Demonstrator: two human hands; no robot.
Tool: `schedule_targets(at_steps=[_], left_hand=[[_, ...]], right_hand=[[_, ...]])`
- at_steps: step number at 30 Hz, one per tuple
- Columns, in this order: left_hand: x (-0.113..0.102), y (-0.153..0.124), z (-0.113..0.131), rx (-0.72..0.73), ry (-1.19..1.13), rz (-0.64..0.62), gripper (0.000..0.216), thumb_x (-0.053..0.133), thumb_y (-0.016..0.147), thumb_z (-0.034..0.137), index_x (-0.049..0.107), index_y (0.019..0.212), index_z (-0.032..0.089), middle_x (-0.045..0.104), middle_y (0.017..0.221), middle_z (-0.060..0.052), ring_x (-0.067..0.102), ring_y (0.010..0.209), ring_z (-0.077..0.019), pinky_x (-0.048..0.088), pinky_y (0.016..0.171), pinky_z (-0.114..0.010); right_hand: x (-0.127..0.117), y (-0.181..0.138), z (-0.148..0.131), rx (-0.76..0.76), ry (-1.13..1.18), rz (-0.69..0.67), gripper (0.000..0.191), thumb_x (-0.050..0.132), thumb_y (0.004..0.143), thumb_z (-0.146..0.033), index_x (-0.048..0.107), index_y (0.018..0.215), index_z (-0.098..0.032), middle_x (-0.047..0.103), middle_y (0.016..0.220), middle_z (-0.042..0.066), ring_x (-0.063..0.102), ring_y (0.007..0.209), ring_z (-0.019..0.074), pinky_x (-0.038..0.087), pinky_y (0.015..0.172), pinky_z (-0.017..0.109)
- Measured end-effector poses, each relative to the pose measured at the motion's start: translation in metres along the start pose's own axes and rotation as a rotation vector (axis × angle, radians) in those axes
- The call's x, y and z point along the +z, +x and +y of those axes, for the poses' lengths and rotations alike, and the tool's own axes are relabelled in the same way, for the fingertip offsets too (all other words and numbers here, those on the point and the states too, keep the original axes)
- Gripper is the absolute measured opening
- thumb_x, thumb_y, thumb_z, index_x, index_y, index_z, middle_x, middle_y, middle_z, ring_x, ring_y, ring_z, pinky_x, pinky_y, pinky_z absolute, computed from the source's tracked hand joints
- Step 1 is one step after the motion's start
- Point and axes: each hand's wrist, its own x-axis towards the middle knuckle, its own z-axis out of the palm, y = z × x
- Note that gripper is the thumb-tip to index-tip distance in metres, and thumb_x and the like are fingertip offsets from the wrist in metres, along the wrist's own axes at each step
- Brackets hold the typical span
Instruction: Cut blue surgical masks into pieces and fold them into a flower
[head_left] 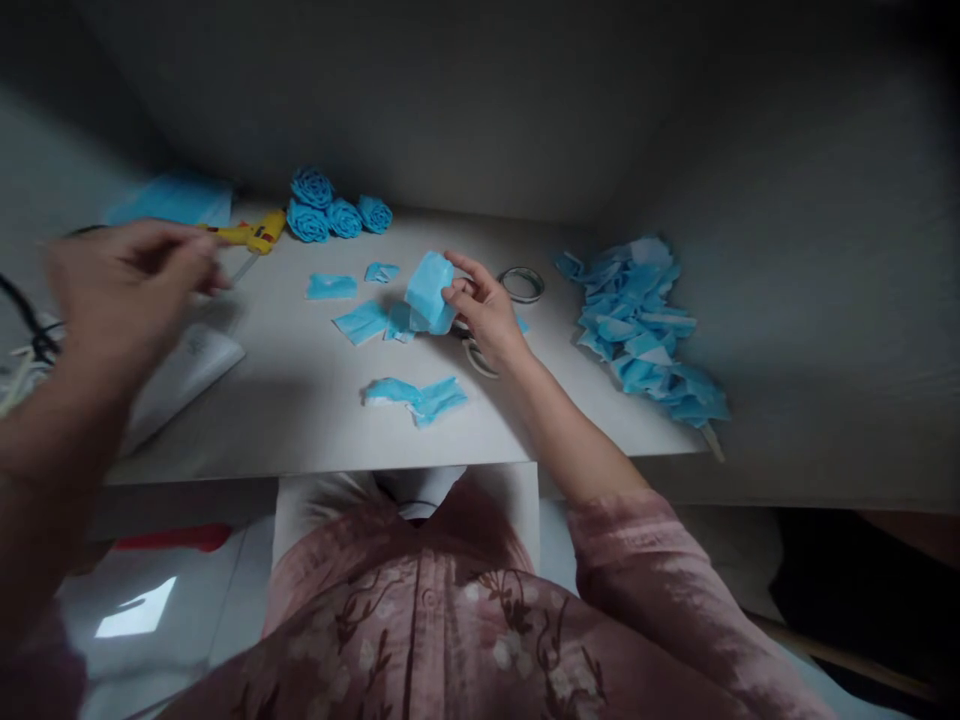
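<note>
Between the thumb and fingers of my right hand (480, 305) is a folded piece of light blue fabric (430, 288), like face-mask material, raised over the table. My left hand (139, 285), slightly blurred, has its fingers curled and the thumb drawn in close to them. A yellow glue gun (262, 233) is just beyond its fingertips; whether they touch it I cannot tell. Several blue fabric scraps lie on the table, among them a flat strip (331, 287) and a crumpled pair of pieces (417, 398). Behind them stand several blue rolled fabric roses (309, 205).
A heap of blue fabric pieces (637, 325) lies along the right wall. One tape roll (521, 285) rests beyond my right hand, another ring (480, 358) below it. At left are a white packet (187, 375), a black cable (26, 310) and a blue sheet (176, 200).
</note>
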Motion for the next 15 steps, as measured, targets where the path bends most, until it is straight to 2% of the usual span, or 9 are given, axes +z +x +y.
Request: schedule_targets(at_steps=[2, 4, 5, 7, 10, 13, 15], left_hand=[[0.048, -0.017, 0.024, 0.083, -0.146, -0.167, 0.01, 0.072, 0.086, 0.025, 0.078, 0.079, 0.021, 0.071, 0.069, 0.002, 0.06, 0.066, -0.0126, 0.048, 0.065, -0.026], [0.087, -0.029, 0.037, 0.064, -0.301, -0.346, 0.01, 0.075, 0.083, 0.025, 0.078, 0.077, 0.018, 0.075, 0.072, -0.004, 0.066, 0.066, -0.0165, 0.051, 0.063, -0.028], [0.103, -0.033, 0.04, 0.036, -0.351, -0.447, 0.01, 0.077, 0.082, 0.026, 0.08, 0.085, 0.017, 0.078, 0.082, -0.006, 0.071, 0.074, -0.0195, 0.054, 0.066, -0.029], [0.128, -0.037, 0.037, -0.002, -0.465, -0.488, 0.025, 0.079, 0.081, 0.028, 0.081, 0.102, 0.015, 0.081, 0.101, -0.01, 0.075, 0.092, -0.024, 0.058, 0.074, -0.03], [0.149, -0.038, 0.026, -0.073, -0.585, -0.538, 0.043, 0.078, 0.082, 0.025, 0.075, 0.124, 0.015, 0.08, 0.11, -0.01, 0.075, 0.098, -0.0239, 0.062, 0.08, -0.033], [0.153, -0.038, 0.017, -0.14, -0.653, -0.566, 0.052, 0.078, 0.083, 0.024, 0.069, 0.134, 0.017, 0.08, 0.1, -0.007, 0.075, 0.089, -0.021, 0.063, 0.081, -0.034], [0.153, -0.038, 0.012, -0.182, -0.678, -0.558, 0.051, 0.08, 0.082, 0.024, 0.07, 0.132, 0.018, 0.079, 0.092, -0.005, 0.075, 0.084, -0.0205, 0.063, 0.08, -0.034]], right_hand=[[0.0, -0.001, -0.001, -0.027, -0.046, 0.017, 0.08, 0.074, 0.079, -0.074, 0.053, 0.143, -0.032, 0.068, 0.096, 0.002, 0.063, 0.084, 0.019, 0.055, 0.073, 0.035], [0.001, -0.003, -0.004, -0.044, -0.076, 0.041, 0.081, 0.074, 0.08, -0.073, 0.051, 0.146, -0.032, 0.07, 0.098, 0.003, 0.062, 0.081, 0.0182, 0.056, 0.073, 0.034], [0.001, -0.004, -0.006, -0.047, -0.088, 0.05, 0.081, 0.074, 0.08, -0.072, 0.051, 0.147, -0.032, 0.072, 0.1, 0.003, 0.062, 0.081, 0.0181, 0.056, 0.074, 0.034], [0.003, -0.007, -0.01, -0.049, -0.099, 0.05, 0.08, 0.073, 0.082, -0.07, 0.05, 0.149, -0.033, 0.075, 0.105, 0.004, 0.063, 0.083, 0.0183, 0.058, 0.076, 0.034], [0.006, -0.012, -0.014, -0.05, -0.064, 0.01, 0.078, 0.069, 0.086, -0.071, 0.051, 0.152, -0.033, 0.076, 0.112, 0.005, 0.067, 0.094, 0.0191, 0.061, 0.083, 0.034], [0.009, -0.017, -0.016, -0.041, -0.029, -0.024, 0.076, 0.065, 0.09, -0.072, 0.051, 0.153, -0.034, 0.077, 0.117, 0.006, 0.07, 0.1, 0.019, 0.062, 0.088, 0.035], [0.01, -0.02, -0.017, -0.033, -0.047, -0.039, 0.075, 0.064, 0.091, -0.072, 0.05, 0.154, -0.035, 0.076, 0.121, 0.006, 0.07, 0.101, 0.0193, 0.062, 0.089, 0.036]])
